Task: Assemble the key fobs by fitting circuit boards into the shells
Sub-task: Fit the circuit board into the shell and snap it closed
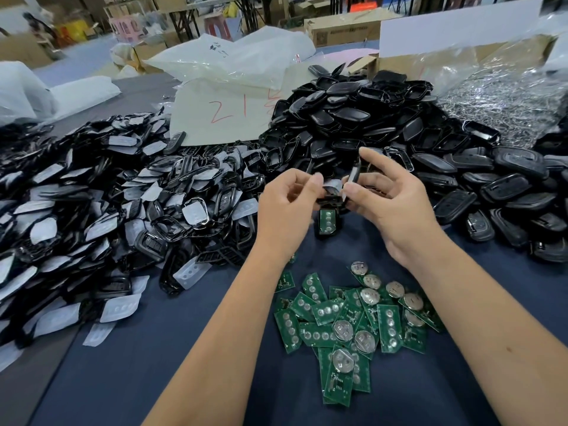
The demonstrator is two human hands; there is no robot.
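Your left hand (284, 201) pinched a black shell half (330, 194) while your right hand (396, 198) gripped a thin mating piece (353, 175) edge-on, above a board-loaded shell (326, 221) on the blue surface (190, 348). Misaligned halves could pinch the rubbery pad. Glossy green circuit boards (353, 327), some with coin cells, lay nearer you.

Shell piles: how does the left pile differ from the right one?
The left pile mixes open black frames with translucent grey button pads; the right pile is solid black shells only. The left spreads flatter; the right heaps higher. Both lie on the blue table.
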